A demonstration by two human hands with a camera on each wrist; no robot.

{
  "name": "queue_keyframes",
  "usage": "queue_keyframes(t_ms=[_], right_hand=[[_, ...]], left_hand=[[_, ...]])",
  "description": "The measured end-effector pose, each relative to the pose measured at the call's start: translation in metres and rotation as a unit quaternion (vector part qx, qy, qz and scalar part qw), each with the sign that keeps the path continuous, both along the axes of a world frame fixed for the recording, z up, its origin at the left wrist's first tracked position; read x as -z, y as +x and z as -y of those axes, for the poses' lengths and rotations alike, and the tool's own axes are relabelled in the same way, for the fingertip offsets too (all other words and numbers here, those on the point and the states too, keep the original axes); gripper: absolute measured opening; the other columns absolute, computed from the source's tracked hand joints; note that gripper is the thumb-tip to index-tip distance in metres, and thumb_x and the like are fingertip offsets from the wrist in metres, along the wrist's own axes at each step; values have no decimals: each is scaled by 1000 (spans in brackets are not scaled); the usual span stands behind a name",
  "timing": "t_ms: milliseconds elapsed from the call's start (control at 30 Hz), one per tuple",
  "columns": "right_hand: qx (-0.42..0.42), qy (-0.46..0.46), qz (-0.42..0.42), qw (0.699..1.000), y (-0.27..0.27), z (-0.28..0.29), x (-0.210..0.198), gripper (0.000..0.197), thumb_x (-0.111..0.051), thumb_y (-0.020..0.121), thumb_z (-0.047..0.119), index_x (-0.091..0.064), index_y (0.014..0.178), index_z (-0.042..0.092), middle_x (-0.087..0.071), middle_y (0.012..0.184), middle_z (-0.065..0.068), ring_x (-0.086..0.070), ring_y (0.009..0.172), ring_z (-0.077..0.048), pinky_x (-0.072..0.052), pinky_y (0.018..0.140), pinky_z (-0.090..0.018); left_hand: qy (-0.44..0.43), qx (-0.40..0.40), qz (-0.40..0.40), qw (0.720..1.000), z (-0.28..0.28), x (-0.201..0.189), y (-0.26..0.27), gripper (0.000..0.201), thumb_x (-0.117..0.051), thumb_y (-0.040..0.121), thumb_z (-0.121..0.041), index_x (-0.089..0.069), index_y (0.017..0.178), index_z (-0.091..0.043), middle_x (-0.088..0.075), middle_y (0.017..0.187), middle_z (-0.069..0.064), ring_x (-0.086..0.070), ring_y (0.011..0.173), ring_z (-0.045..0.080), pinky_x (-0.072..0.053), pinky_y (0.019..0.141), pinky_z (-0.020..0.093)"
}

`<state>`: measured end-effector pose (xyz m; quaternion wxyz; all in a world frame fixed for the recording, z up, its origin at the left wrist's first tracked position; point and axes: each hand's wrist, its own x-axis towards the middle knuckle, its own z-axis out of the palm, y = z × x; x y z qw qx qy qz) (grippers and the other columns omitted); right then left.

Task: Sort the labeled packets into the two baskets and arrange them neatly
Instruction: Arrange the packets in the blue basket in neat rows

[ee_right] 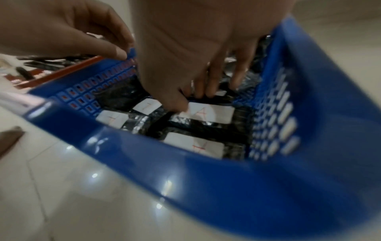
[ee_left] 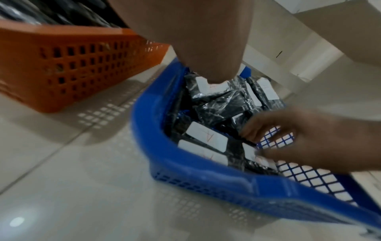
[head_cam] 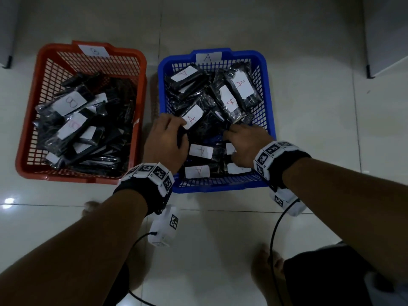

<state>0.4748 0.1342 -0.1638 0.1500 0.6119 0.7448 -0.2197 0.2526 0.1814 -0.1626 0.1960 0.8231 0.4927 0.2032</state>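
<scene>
Both grips work inside the blue basket [head_cam: 268, 100]. Left hand [head_cam: 164, 140] curls its fingers round the near end of a black packet [head_cam: 199, 120] whose white label shows a red "A"; that packet lies at about nine o'clock of the basket's middle. Right hand [head_cam: 242, 143] sits at about four o'clock, its fingers bent down and pinching the dark edge of another packet [ee_right: 208, 97], as the right wrist view shows, though blurred.

Packets are flat black rectangles sealed in shiny, crinkled clear film, each with a white rounded paper label. Toward six o'clock, four lie in tidy rows, labels up, two clearly reading "A" [head_cam: 201, 150]; toward twelve o'clock, others lie jumbled and overlapping [head_cam: 238, 89].

Blue basket is rigid plastic with lattice walls and a solid rim, carrying a paper tag marked "A" [head_cam: 208, 56] at twelve o'clock. Just beside it, at nine o'clock, stands an orange basket [head_cam: 28, 133] of the same make, with a heap of packets labelled "B" [head_cam: 70, 102]. Both rest on a glossy pale tiled floor [head_cam: 309, 107].
</scene>
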Motion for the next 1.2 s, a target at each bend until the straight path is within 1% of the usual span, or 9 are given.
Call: queue_keyframes(t_ms=[133,300,467,567,733,800,867,1033,1200], right_hand=[[-19,28,-73,997,-25,-10,1,36,-54,92,37,-62,120,16,-61,111,-3,-59,101,-24,-49,74,-33],[-34,-25,-75,996,-46,-17,14,46,-61,90,31,-52,133,17,-56,122,-5,-57,109,-26,-51,80,-34],[-35,50,-59,996,-52,-20,13,32,-54,90,35,-65,118,23,-62,117,0,-58,105,-23,-48,82,-35],[63,66,-122,988,-69,-27,7,33,-51,91,49,-69,106,26,-67,102,1,-63,91,-21,-53,72,-32],[152,-50,-292,943,-89,-36,9,41,-68,85,40,-58,119,19,-68,107,-3,-65,91,-18,-55,81,-34],[154,-54,-295,941,-90,-39,11,46,-69,84,40,-52,121,18,-66,110,-4,-64,93,-19,-55,81,-35],[151,-59,-285,945,-90,-42,10,50,-71,82,42,-49,120,17,-65,110,-5,-62,94,-20,-54,80,-36],[201,-82,-286,933,-97,-49,5,55,-75,79,35,-45,120,15,-63,105,-5,-62,90,-20,-54,76,-33],[276,-91,-298,909,-101,-51,7,61,-74,79,25,-38,126,14,-56,101,-3,-57,88,-17,-43,69,-25]], left_hand=[[-32,-76,-4,997,5,3,-10,47,-60,84,-12,-49,129,-8,-47,129,14,-49,116,27,-43,99,34],[-135,-186,30,973,5,16,-14,55,-57,88,-21,-38,139,-11,-49,131,14,-53,115,29,-48,96,38],[-270,-205,31,940,12,38,-20,37,-37,93,-50,-47,99,-15,-59,100,10,-59,90,28,-50,85,42],[-300,-219,85,924,13,46,-23,45,-33,81,-62,-49,96,-23,-60,100,5,-59,92,23,-50,88,46],[-347,-213,127,905,9,34,-21,47,-37,76,-51,-55,105,-18,-60,103,8,-59,94,24,-50,91,46],[-374,-214,144,891,7,28,-19,41,-39,80,-41,-55,106,-14,-60,101,8,-57,95,24,-47,95,46],[-381,-215,140,888,6,25,-17,25,-41,83,-35,-52,92,-15,-58,92,7,-56,90,25,-47,93,47],[-357,-223,115,900,5,35,-21,29,-36,72,-50,-43,76,-23,-57,93,12,-57,89,30,-50,86,48],[-373,-207,110,898,6,28,-17,42,-35,77,-46,-49,100,-15,-59,108,15,-57,100,32,-48,94,45]])
